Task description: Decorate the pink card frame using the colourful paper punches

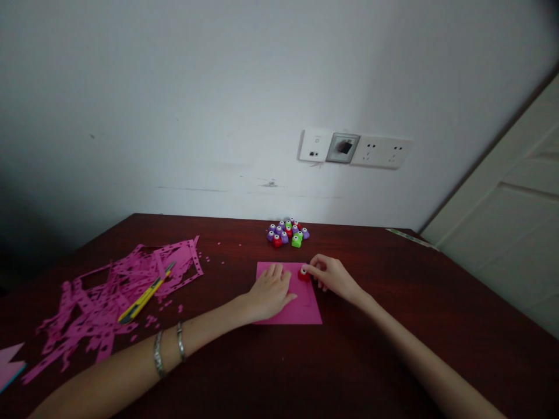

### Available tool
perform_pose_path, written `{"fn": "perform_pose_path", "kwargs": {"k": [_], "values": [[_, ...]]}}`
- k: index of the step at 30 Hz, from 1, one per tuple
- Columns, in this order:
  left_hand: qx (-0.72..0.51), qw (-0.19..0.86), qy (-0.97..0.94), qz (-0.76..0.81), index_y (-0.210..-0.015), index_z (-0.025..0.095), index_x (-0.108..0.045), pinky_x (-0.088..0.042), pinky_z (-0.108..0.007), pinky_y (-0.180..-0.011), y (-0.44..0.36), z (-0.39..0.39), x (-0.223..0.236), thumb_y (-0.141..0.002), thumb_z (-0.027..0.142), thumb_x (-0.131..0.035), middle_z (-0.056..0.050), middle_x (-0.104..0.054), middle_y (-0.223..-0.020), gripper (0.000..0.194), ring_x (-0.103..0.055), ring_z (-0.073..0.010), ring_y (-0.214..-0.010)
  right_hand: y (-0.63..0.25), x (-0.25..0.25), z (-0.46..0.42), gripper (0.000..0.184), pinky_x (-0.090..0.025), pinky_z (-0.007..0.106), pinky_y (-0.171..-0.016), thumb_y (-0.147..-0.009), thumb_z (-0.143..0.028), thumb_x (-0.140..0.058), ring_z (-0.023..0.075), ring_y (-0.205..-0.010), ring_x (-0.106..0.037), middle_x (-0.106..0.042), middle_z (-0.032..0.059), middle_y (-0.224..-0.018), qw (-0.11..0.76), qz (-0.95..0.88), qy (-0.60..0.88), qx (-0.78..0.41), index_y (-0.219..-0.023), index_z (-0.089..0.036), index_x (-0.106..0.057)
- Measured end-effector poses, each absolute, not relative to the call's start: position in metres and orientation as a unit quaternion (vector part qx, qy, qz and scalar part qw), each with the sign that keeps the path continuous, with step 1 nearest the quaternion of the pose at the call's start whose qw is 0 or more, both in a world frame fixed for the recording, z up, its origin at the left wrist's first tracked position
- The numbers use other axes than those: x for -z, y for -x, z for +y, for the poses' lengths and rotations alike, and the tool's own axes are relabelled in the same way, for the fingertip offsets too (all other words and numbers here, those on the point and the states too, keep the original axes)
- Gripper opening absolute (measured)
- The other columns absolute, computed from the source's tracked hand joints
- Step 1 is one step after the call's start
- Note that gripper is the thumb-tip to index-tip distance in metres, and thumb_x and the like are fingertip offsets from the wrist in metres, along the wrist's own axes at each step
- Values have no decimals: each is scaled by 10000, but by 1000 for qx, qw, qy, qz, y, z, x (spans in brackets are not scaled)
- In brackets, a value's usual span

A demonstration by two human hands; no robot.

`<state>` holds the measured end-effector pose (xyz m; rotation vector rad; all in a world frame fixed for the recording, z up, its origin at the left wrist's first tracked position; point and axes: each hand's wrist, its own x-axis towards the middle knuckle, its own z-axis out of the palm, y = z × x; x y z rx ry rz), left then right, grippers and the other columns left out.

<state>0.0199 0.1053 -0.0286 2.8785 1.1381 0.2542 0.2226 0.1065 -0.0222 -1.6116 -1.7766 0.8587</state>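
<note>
A pink sheet of paper (pixel 301 308) lies on the dark red-brown table. My left hand (pixel 269 293) rests on the sheet with its fingers stretched out, pressing it down. At the sheet's upper right edge sits a small red craft punch (pixel 303 275) with a white round top. My right hand (pixel 331 275) has its thumb and forefinger at this punch, gripping it with the fingers curled. How far the punch is slid over the paper edge is too small to tell.
Several purple, green and red craft punches (pixel 288 231) cluster near the wall. On the left lies a heap of hole-punched pink paper scraps (pixel 105 299), with a yellow utility knife (pixel 146 298) on top. Wall sockets (pixel 382 152) are above the table.
</note>
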Motion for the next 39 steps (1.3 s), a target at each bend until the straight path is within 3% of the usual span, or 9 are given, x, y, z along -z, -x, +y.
{"fn": "perform_pose_path", "kwargs": {"k": [6, 9, 17, 28, 35, 39], "values": [[-87, 50, -924, 369, -1103, 92, -471, -333, -409, -912, -18, 110, 30, -859, 474, -358, -169, -491, -1127, 467, -423, -287, -1082, -233, 23, 108, 394, -436, 220, -493, -694, -446, -648, 103, -580, -485, -549, 14, -751, 270, -727, 555, -300, -956, -154, -611], [-88, 58, -925, 364, -1080, 103, -472, -343, -393, -900, -17, 112, 29, -848, 471, -386, -152, -489, -1101, 443, -429, -272, -1055, -234, 23, 108, 340, -438, 249, -590, -706, -390, -649, 117, -641, -491, -554, 23, -799, 257, -752, 543, -272, -959, -164, -629], [-95, 71, -924, 363, -1064, 118, -463, -344, -390, -900, -15, 113, 29, -841, 480, -393, -138, -468, -1100, 431, -417, -261, -1049, -238, 26, 111, 263, -436, 263, -646, -740, -364, -624, 140, -711, -516, -553, 28, -820, 258, -770, 519, -266, -930, -182, -645], [-106, 134, -913, 371, -1011, 142, -480, -382, -372, -847, -14, 114, 24, -830, 483, -420, -99, -458, -1039, 391, -435, -232, -981, -240, 18, 108, 233, -434, 253, -653, -761, -338, -611, 131, -701, -501, -546, 22, -813, 251, -773, 510, -283, -930, -183, -652], [-223, 167, -869, 410, -961, 149, -557, -384, -359, -852, -2, 144, 15, -827, 439, -451, -75, -541, -973, 336, -456, -206, -958, -239, 16, 108, 242, -454, 263, -665, -767, -366, -601, 129, -716, -517, -540, 21, -837, 290, -771, 490, -284, -931, -193, -643], [-220, 276, -836, 420, -914, 129, -617, -421, -282, -735, 7, 163, 14, -793, 438, -503, -66, -628, -867, 351, -541, -168, -810, -238, 18, 108, 252, -464, 226, -557, -758, -380, -607, 117, -683, -509, -517, 18, -837, 310, -758, 494, -291, -926, -194, -636]]}}
